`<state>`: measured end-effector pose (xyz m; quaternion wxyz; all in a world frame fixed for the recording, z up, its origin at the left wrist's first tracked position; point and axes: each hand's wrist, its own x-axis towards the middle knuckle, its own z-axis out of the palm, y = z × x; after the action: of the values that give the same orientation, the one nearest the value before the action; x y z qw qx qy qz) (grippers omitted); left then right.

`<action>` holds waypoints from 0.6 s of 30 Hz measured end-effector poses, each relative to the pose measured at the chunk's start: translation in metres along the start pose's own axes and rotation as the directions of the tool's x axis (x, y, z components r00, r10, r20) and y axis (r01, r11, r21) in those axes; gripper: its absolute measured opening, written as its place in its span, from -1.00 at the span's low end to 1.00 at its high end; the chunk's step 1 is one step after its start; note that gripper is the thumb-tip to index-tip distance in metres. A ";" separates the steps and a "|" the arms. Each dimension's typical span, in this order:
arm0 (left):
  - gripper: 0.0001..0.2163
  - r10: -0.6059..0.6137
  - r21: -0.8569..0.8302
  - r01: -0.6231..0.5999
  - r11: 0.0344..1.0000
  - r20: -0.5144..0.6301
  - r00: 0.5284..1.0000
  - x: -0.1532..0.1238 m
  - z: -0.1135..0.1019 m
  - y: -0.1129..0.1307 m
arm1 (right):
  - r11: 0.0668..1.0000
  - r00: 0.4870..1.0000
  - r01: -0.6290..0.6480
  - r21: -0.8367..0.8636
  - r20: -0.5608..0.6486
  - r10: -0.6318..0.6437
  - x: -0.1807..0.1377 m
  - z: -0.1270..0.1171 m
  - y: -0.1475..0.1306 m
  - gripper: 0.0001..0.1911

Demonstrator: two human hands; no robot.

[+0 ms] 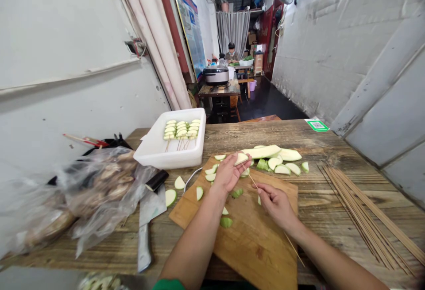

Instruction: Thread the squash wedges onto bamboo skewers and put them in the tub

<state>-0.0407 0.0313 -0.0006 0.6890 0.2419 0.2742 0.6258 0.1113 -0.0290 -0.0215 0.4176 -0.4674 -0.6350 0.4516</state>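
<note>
My left hand (pixel 229 171) is over the far part of the wooden cutting board (pixel 265 237), its fingers closed around a pale, green-edged zucchini slice (pixel 241 159). My right hand (pixel 275 199) pinches a long thin bamboo skewer (pixel 254 183), whose far tip is at the slice in my left hand. The skewer's other end reaches back under my right wrist. Loose slices and bits of green peel lie on the board around my hands. Behind the board are a large cut zucchini piece (pixel 264 151) and several half-round slices (pixel 282 169).
Left of the board lie a cleaver (pixel 144 232), a dark handle-like piece (pixel 157 180) and a plastic bag of brownish food (pixel 106 179). A white tub (pixel 169 159) holds several loaded skewers. Bare skewers (pixel 361 214) lie at right. A person (pixel 231 54) sits far back.
</note>
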 end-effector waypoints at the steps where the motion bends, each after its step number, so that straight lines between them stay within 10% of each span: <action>1: -0.83 0.000 0.004 0.000 1.000 -0.004 1.000 0.000 0.000 0.000 | 1.000 1.000 -0.001 0.007 0.001 0.001 0.000 0.000 0.001 -0.67; 18: -0.84 0.049 0.075 -0.048 0.996 -0.013 0.999 -0.002 0.006 -0.004 | 0.998 1.000 -0.014 0.068 0.028 0.013 -0.004 0.008 0.006 -0.62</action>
<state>-0.0338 0.0288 0.0017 0.6619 0.2694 0.2967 0.6335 0.1056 -0.0332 -0.0295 0.4216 -0.4508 -0.6216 0.4823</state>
